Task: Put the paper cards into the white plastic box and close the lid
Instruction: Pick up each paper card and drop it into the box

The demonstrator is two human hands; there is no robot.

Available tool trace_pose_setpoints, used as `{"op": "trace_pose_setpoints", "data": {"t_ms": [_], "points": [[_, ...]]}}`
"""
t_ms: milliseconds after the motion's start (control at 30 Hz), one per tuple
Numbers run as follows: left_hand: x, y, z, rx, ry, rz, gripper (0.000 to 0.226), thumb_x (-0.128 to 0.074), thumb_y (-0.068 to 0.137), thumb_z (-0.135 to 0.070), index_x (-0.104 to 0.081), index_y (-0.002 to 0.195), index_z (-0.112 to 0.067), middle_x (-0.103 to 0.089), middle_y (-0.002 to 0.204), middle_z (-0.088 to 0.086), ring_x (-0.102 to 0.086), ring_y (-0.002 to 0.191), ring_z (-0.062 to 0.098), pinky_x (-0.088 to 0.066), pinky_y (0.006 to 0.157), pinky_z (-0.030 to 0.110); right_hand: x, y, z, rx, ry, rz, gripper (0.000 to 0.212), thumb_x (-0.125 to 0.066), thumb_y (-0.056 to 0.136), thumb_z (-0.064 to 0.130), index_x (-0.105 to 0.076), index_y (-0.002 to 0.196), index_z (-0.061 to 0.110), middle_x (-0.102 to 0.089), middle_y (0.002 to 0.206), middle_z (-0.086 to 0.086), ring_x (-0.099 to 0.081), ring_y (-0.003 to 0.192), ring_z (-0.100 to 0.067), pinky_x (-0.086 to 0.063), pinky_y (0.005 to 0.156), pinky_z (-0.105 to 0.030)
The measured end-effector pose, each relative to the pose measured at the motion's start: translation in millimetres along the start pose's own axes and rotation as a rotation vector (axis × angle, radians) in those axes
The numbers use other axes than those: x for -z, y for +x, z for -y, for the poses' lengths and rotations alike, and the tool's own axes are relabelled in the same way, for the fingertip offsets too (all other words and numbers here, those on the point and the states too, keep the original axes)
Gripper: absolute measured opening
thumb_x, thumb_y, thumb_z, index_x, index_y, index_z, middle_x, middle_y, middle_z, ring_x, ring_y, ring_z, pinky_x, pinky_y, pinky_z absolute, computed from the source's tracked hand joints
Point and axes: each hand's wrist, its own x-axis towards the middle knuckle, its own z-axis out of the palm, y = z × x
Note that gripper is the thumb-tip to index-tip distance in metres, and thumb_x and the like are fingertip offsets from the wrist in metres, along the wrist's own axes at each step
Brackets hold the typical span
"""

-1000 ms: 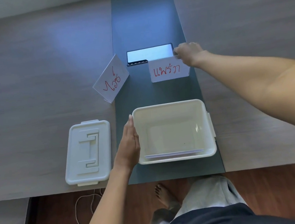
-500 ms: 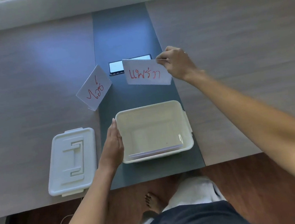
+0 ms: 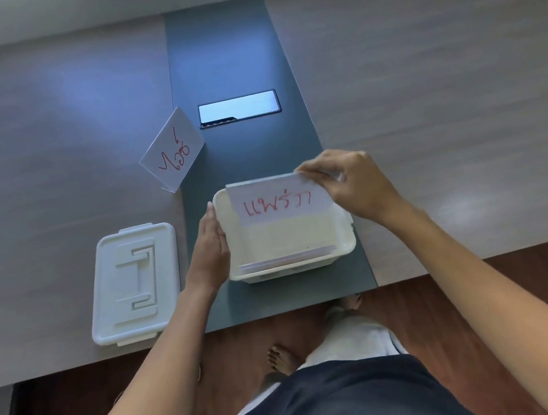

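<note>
The right hand (image 3: pixel 349 187) pinched a paper card (image 3: pixel 278 200) by its top corner above the white plastic box (image 3: pixel 347 250) — steadied by the flat, open left hand (image 3: pixel 210 246) — where the card might have snagged on the far rim, while another card (image 3: pixel 174 152) and the lid (image 3: pixel 133 283) waited on the table (image 3: pixel 49 131).

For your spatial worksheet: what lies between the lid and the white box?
In the head view, only the left hand, flat against the box; the lid lies beyond it.

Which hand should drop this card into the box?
Right. The right hand already pinches the card by its top corner, above the open white box. The left hand lies flat against the box's left wall, steadying it.
</note>
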Motion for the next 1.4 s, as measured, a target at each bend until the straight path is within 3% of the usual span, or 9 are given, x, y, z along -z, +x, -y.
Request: {"op": "trace_pose_setpoints", "data": {"t_ms": [100,267,433,533,800,933,1100,1267,1400], "points": [[-0.3,-1.9,-1.7,-0.008,-0.006,-0.003,0.053,-0.026,0.106,-0.032,-0.018,0.157,-0.018,-0.027,0.16,0.002,-0.026,0.146,0.014,-0.018,0.112,0.02,-18.2,-23.1,-12.3,-0.05,0.005,0.067,0.022,-0.066,0.095,0.017,-0.077,0.112,0.009,-0.077,0.106,-0.001,-0.069,0.094,-0.013,-0.051,0.082,-0.009],[-0.9,0.3,2.0,0.006,0.008,-0.003,0.052,-0.024,0.107,-0.031,-0.019,0.157,-0.017,-0.026,0.161,0.002,-0.023,0.148,0.013,-0.015,0.114,0.02,-46.7,-47.7,-34.9,-0.137,-0.027,0.247,0.021,-0.064,0.096,0.015,-0.077,0.113,0.013,-0.076,0.11,0.002,-0.07,0.101,-0.015,-0.054,0.091,-0.026],[-0.9,-0.4,1.5,0.015,0.012,0.0,0.051,-0.025,0.107,-0.03,-0.019,0.156,-0.017,-0.027,0.16,0.002,-0.024,0.147,0.013,-0.016,0.113,0.019,-54.2,-53.0,-46.0,-0.236,-0.018,0.52,0.029,-0.059,0.094,0.007,-0.075,0.116,0.017,-0.074,0.117,0.006,-0.065,0.108,-0.006,-0.05,0.102,-0.026],[0.5,-0.2,1.0,0.015,0.009,-0.002,0.051,-0.026,0.107,-0.03,-0.019,0.156,-0.017,-0.028,0.16,0.003,-0.025,0.147,0.014,-0.017,0.114,0.02,-46.6,-35.9,-42.5,-0.26,-0.012,0.658,0.029,-0.058,0.095,0.011,-0.074,0.118,0.019,-0.074,0.119,0.009,-0.065,0.108,0.0,-0.049,0.102,-0.021],[3.2,-1.4,-2.5,0.027,-0.013,0.009,0.051,-0.027,0.107,-0.029,-0.02,0.156,-0.018,-0.03,0.159,0.001,-0.026,0.146,0.012,-0.022,0.12,0.031,-33.5,64.4,-17.1,-0.121,0.016,0.415,0.025,-0.062,0.097,0.015,-0.074,0.118,0.011,-0.077,0.109,0.0,-0.072,0.102,-0.01,-0.054,0.096,-0.023],[5.8,-2.6,-5.9,0.051,-0.014,0.004,0.051,-0.028,0.107,-0.026,-0.02,0.156,-0.015,-0.03,0.159,0.003,-0.026,0.147,0.014,-0.022,0.121,0.032,-52.9,129.8,-7.9,-0.102,-0.028,0.359,0.028,-0.061,0.097,0.022,-0.073,0.121,0.013,-0.074,0.12,-0.001,-0.069,0.11,-0.014,-0.051,0.102,-0.028],[6.0,-5.4,-12.7,0.068,0.007,0.007,0.052,-0.027,0.107,-0.022,-0.016,0.157,-0.014,-0.027,0.16,0.002,-0.023,0.148,0.011,-0.015,0.115,0.017,-88.9,195.8,0.5,-0.097,-0.094,0.383,0.035,-0.055,0.098,0.021,-0.064,0.132,0.015,-0.063,0.137,-0.001,-0.062,0.122,-0.016,-0.044,0.108,-0.028],[8.4,-6.1,-15.3,0.073,0.01,0.027,0.054,-0.028,0.106,-0.016,-0.012,0.157,-0.014,-0.027,0.159,0.002,-0.023,0.147,0.011,-0.017,0.12,0.025,-133.4,255.0,7.6,0.018,-0.248,0.472,0.045,-0.053,0.1,0.029,-0.052,0.143,0.018,-0.052,0.142,-0.008,-0.052,0.13,-0.027,-0.04,0.111,-0.041],[6.9,-7.5,-18.4,0.068,0.015,0.013,0.055,-0.028,0.105,-0.014,-0.011,0.157,-0.015,-0.024,0.16,0.0,-0.022,0.147,0.008,-0.017,0.121,0.027,-164.7,290.4,7.8,0.108,-0.45,0.541,0.06,-0.055,0.099,0.027,-0.032,0.154,0.024,-0.026,0.163,-0.003,-0.041,0.14,-0.038,-0.033,0.116,-0.048]]}}
